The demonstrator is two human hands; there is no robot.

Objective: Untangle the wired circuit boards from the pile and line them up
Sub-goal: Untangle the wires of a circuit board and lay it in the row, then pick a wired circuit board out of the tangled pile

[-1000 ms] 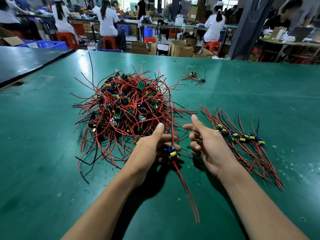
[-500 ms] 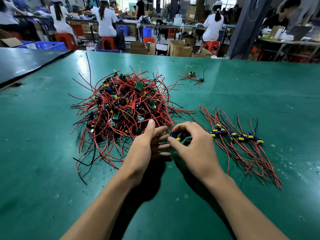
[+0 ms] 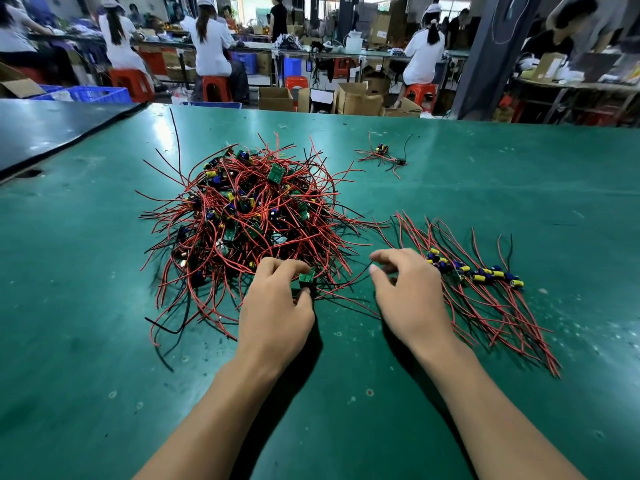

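At near edge of red-wire pile (image 3: pixel 249 216), left hand (image 3: pixel 277 306) pinched small green circuit board (image 3: pixel 307 277); lined-up row (image 3: pixel 478 271) lay rightward, beside slack, empty right hand (image 3: pixel 405 292).

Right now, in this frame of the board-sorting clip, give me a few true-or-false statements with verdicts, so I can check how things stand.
1. The left hand pinches a green circuit board at the near edge of the pile. True.
2. The right hand grips a bundle of red wires. False: its fingers are loosely curled and hold nothing.
3. The lined-up row lies to the right of the pile. True.
4. Every board is either in the pile or in the row. False: a small stray cluster lies farther back on the green table.
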